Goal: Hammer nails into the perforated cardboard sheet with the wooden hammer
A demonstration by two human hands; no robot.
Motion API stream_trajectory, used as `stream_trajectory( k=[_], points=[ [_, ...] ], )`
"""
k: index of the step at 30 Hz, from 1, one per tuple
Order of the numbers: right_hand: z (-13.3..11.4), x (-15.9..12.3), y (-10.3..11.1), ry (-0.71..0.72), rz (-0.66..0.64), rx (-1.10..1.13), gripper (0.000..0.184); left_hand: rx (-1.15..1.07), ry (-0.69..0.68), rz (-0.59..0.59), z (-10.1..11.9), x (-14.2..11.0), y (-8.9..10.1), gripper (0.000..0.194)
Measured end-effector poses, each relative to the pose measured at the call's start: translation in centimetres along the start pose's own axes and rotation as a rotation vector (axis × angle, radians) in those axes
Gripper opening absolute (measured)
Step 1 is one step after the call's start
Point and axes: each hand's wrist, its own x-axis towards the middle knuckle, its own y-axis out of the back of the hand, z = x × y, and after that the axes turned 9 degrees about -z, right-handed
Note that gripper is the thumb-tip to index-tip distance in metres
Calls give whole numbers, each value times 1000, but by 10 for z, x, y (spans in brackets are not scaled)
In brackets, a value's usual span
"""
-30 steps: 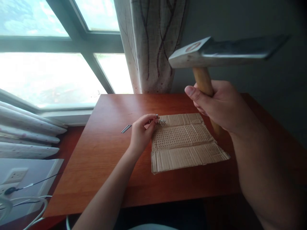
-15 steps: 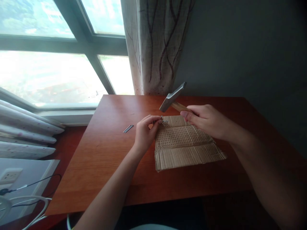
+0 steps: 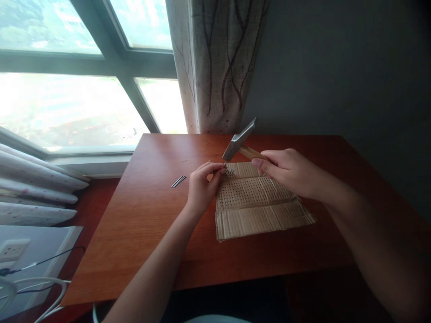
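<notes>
Above punched cardboard (image 3: 256,193), hammer (image 3: 238,141) in right hand (image 3: 286,170), nails (image 3: 229,172)

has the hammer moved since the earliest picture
Yes, the hammer has come down and left, its head now near the far left corner of the cardboard.

Homelike room with curtain (image 3: 222,63) and window (image 3: 67,107)

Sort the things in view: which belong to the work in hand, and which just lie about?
In the work:
- hammer, in the right hand
- cardboard
- nails by the left hand
- loose nails, probably

Just about:
- curtain
- socket
- white cable
</notes>
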Motion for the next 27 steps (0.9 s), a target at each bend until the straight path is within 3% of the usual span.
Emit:
stream_trajectory(
  k=[27],
  points=[
    [-6, 2, -5, -36, -33, -48, 48, 21, 10, -17, 0, 0, 1, 12]
  ],
)
